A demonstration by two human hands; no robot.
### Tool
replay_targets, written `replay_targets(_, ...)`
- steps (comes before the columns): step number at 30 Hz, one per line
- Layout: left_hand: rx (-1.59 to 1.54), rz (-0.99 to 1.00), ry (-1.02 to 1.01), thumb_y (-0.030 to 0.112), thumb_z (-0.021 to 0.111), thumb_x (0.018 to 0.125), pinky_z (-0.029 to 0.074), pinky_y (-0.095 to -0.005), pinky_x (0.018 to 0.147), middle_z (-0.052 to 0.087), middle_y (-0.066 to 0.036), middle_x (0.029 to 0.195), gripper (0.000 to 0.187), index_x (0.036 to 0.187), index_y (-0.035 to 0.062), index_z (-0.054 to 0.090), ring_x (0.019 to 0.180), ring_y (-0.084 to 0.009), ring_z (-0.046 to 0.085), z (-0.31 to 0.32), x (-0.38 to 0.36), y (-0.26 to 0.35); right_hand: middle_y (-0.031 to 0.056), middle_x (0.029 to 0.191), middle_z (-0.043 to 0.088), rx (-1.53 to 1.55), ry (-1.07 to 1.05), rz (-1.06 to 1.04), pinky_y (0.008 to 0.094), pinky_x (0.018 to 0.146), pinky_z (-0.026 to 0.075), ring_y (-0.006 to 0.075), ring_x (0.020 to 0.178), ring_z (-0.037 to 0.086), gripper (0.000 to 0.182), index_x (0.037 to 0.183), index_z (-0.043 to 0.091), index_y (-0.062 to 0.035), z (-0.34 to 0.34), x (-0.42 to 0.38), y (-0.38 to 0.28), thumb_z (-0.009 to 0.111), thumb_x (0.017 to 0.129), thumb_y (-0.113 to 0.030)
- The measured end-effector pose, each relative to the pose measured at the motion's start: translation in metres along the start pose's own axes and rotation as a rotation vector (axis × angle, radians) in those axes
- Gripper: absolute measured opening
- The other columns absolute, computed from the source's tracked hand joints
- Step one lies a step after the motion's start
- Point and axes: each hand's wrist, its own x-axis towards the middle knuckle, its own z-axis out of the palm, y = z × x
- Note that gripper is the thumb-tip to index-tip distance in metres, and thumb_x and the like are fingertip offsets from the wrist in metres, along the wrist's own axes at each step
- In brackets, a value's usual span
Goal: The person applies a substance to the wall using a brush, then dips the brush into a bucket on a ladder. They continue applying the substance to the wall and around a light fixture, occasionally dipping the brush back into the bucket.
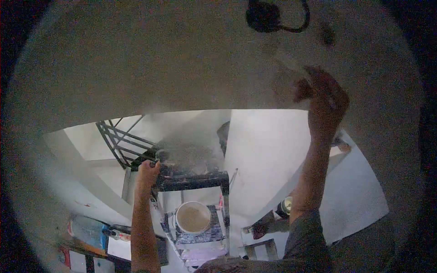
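Note:
My left hand is closed around the left edge of a black, worn platform, which looks like the top of a stepladder. Raised at the upper right, my right hand is close to a dim grey surface. Its fingers are bent together, and what they hold is too dark and blurred to make out. Below the platform, a round white bucket with pale beige contents stands on a patterned blue-grey step.
A dark round object with a loop is at the top. Black metal bars slant beside the platform on the left. A blue-edged clear container lies at lower left. A small container with pale contents is by my right forearm.

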Motion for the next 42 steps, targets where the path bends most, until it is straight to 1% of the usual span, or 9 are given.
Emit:
replay_targets(6,0.061,0.059,0.052,0.036,0.067,0.08,0.05,-0.0465,0.076,0.065,-0.028,0.087,0.044,0.09,-0.0068,0.064,0.088,-0.043,0.063,0.015,0.012,-0.022,0.0064,0.063,0.064,0.551,0.034,0.163,0.0274,0.053,0.051,0.0132,0.055,0.063,0.019,0.094,0.068,-0.0063,0.012,-0.011,-0.044,0.061,0.092,-0.023)
replay_targets(10,-0.028,0.041,0.007,0.035,0.065,0.081,0.049,-0.0465,0.079,0.064,-0.028,0.088,0.043,0.09,-0.0067,0.065,0.089,-0.0421,0.063,0.013,0.011,-0.021,0.0092,0.09,0.068,-0.135,-0.147,-0.365,0.0388,0.065,0.053,0.0243,0.072,0.066,0.021,0.103,0.065,-0.0108,0.026,0.021,-0.004,0.065,0.084,-0.02)
replay_targets(12,-0.01,0.054,0.008,0.035,0.064,0.082,0.049,-0.0465,0.079,0.065,-0.028,0.089,0.043,0.09,-0.0066,0.065,0.09,-0.0419,0.063,0.017,0.011,-0.024,0.0046,0.077,0.069,-0.218,0.009,-0.521,0.026,0.059,0.05,0.012,0.064,0.063,0.018,0.098,0.069,-0.0023,0.017,0.029,0.018,0.058,0.092,-0.014)
replay_targets(13,0.004,0.063,0.011,0.035,0.064,0.082,0.049,-0.0465,0.079,0.065,-0.028,0.09,0.043,0.09,-0.0065,0.065,0.09,-0.0417,0.063,0.019,0.011,-0.026,0.0075,0.075,0.067,0.157,-0.121,-0.02,0.0268,0.054,0.049,0.0132,0.056,0.061,0.019,0.099,0.069,-0.0018,0.003,0.019,0.006,0.058,0.092,-0.015)
replay_targets(17,0.119,0.083,0.001,0.036,0.064,0.082,0.049,-0.0477,0.079,0.064,-0.028,0.089,0.043,0.09,-0.0061,0.065,0.09,-0.0428,0.062,0.007,0.006,-0.008,0.0102,0.072,0.066,0.179,-0.036,0.038,0.0279,0.048,0.047,0.0149,0.05,0.058,0.021,0.1,0.069,-0.0008,-0.024,-0.009,-0.004,0.058,0.092,-0.017)
replay_targets(22,0.077,0.14,0.068,0.038,0.065,0.081,0.049,-0.0492,0.079,0.064,-0.028,0.091,0.046,0.092,-0.0062,0.064,0.09,-0.0449,0.061,0.015,0.008,-0.013,0.0121,0.072,0.065,0.775,-0.121,0.323,0.029,0.049,0.053,0.0187,0.052,0.063,0.014,0.09,0.067,0.0042,-0.034,-0.02,-0.015,0.065,0.086,-0.009)
replay_targets(34,-0.017,0.156,-0.074,0.04,0.066,0.08,0.05,-0.0493,0.073,0.064,-0.027,0.091,0.047,0.089,-0.0052,0.062,0.087,-0.0433,0.062,0.021,0.007,-0.035,0.0077,0.07,0.064,0.017,-0.018,-0.364,0.0333,0.053,0.05,0.0213,0.059,0.064,0.011,0.081,0.066,-0.0065,0.04,-0.025,0.001,0.07,0.082,-0.016)
replay_targets(37,-0.037,0.099,-0.034,0.039,0.065,0.08,0.05,-0.0495,0.074,0.063,-0.028,0.097,0.046,0.089,-0.0053,0.062,0.089,-0.043,0.062,0.021,0.003,-0.034,0.0047,0.068,0.067,-0.164,-0.146,-0.153,0.0278,0.053,0.053,0.0119,0.055,0.064,0.017,0.08,0.059,-0.0084,0.043,-0.046,0.0,0.073,0.081,-0.016)
replay_targets(42,-0.019,0.091,-0.076,0.038,0.064,0.082,0.048,-0.0489,0.081,0.061,-0.03,0.103,0.046,0.092,-0.0066,0.062,0.098,-0.042,0.06,0.022,-0.001,-0.052,0.0069,0.061,0.062,-0.139,-0.263,-0.176,0.0311,0.051,0.049,0.0181,0.054,0.063,0.015,0.078,0.056,-0.0078,0.017,-0.07,-0.021,0.068,0.084,-0.016)
